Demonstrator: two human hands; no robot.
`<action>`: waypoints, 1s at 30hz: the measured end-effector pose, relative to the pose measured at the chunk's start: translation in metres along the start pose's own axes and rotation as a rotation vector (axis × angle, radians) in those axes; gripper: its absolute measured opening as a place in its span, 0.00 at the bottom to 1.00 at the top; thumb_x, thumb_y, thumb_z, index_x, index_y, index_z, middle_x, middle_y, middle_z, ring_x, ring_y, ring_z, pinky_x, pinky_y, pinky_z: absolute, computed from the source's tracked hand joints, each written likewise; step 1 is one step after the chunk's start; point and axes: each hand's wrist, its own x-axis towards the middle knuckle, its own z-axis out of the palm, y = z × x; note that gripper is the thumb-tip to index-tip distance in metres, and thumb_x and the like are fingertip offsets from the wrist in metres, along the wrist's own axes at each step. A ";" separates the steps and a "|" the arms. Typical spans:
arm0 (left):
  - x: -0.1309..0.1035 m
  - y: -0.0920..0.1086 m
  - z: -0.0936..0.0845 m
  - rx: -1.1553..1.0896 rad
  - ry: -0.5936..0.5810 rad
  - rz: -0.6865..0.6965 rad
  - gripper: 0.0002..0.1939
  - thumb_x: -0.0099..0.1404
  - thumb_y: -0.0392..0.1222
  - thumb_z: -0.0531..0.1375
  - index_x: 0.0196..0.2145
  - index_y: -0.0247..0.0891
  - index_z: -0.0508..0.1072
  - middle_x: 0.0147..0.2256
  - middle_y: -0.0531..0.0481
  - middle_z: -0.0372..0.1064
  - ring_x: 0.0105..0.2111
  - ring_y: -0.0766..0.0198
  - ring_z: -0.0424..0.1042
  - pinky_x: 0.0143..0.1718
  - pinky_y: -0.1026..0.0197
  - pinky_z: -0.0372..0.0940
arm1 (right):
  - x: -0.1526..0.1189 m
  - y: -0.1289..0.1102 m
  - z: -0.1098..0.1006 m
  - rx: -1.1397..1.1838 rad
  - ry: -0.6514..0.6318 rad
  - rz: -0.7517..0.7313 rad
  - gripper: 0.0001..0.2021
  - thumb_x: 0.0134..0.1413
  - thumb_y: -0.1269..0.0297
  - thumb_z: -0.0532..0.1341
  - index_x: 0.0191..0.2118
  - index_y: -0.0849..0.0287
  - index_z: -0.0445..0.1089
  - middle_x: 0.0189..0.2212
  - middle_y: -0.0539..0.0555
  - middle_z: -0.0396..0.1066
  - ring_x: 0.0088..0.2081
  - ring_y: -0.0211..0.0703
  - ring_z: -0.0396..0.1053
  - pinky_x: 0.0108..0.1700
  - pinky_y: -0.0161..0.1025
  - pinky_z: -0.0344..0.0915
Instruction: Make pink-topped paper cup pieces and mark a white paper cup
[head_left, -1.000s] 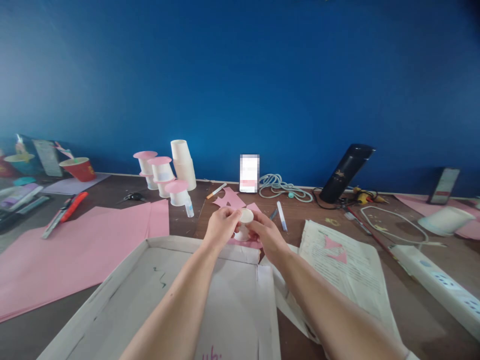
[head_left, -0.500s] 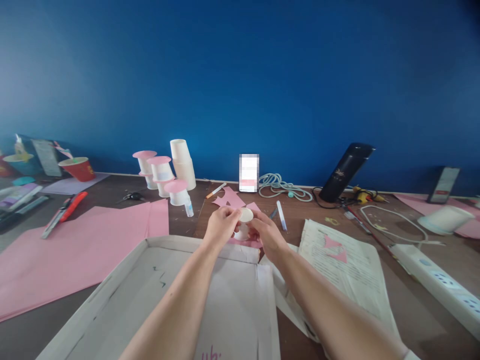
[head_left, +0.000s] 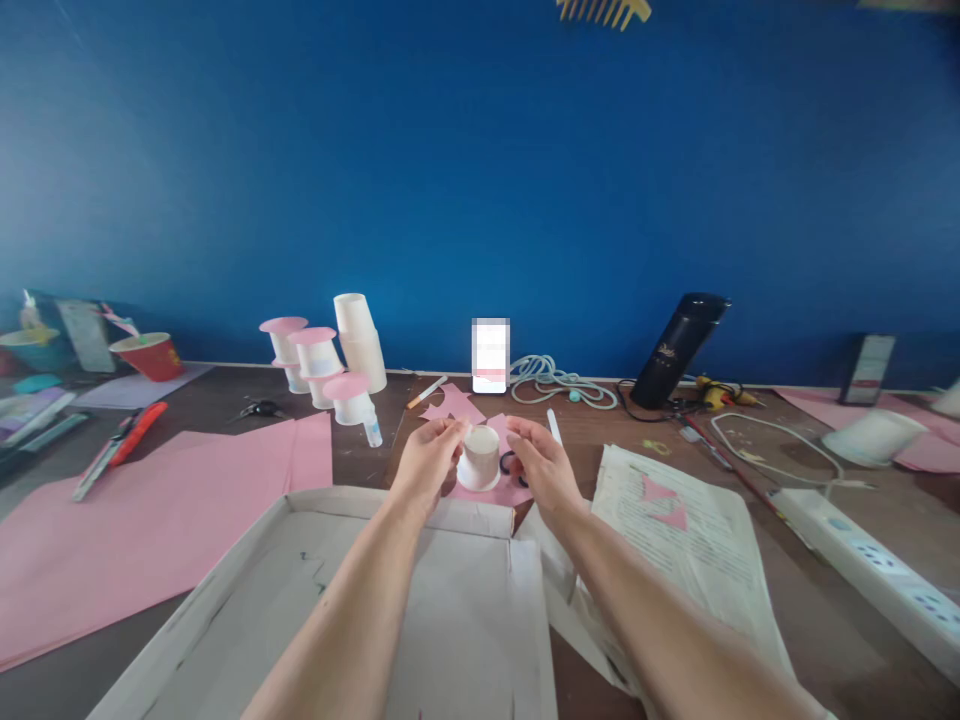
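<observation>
A white paper cup (head_left: pixel 478 462) stands upside down between my hands, on a piece of pink paper (head_left: pixel 465 494). My left hand (head_left: pixel 429 462) is beside it on the left, thumb and fingers pinched near the cup's raised base. Whatever may be in that pinch is too small to make out. To the right of the cup hovers my right hand (head_left: pixel 546 468), its thumb and index finger slightly apart, with nothing visible in them. Dark scissor-like handle loops (head_left: pixel 510 466) show just under its fingers. Pink paper scraps (head_left: pixel 454 404) lie behind the cup.
Cups topped with pink discs (head_left: pixel 316 350) and a stack of white cups (head_left: pixel 360 345) stand at the back left. A phone (head_left: pixel 490 360) leans on the wall. A shallow white box (head_left: pixel 465 600) lies beneath my forearms. A black flask (head_left: pixel 679 350) and power strip (head_left: pixel 870 560) are rightward.
Both hands were at the cup's base; now they are farther apart, with a gap on the right. The dark loops have come into view. The camera view has tilted slightly upward.
</observation>
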 end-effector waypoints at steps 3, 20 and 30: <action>-0.003 0.004 -0.001 -0.255 -0.105 -0.007 0.17 0.54 0.49 0.66 0.23 0.34 0.66 0.19 0.57 0.56 0.15 0.78 0.50 0.14 0.73 0.42 | -0.003 -0.004 -0.002 -0.073 0.056 -0.183 0.18 0.50 0.54 0.61 0.47 0.55 0.69 0.39 0.53 0.71 0.25 0.35 0.64 0.26 0.34 0.61; -0.008 0.006 -0.003 -0.417 -0.387 -0.075 0.10 0.57 0.41 0.65 0.33 0.31 0.72 0.29 0.51 0.64 0.23 0.76 0.60 0.16 0.75 0.50 | -0.018 -0.008 0.005 -0.014 -0.139 -0.282 0.15 0.54 0.53 0.60 0.44 0.55 0.69 0.35 0.52 0.71 0.28 0.35 0.65 0.29 0.33 0.62; -0.010 0.009 -0.001 -0.219 -0.387 -0.020 0.15 0.56 0.47 0.66 0.37 0.34 0.75 0.25 0.53 0.63 0.21 0.75 0.60 0.17 0.72 0.50 | -0.023 -0.017 0.008 0.078 -0.194 -0.176 0.15 0.51 0.51 0.63 0.40 0.57 0.69 0.23 0.47 0.66 0.22 0.32 0.58 0.25 0.33 0.55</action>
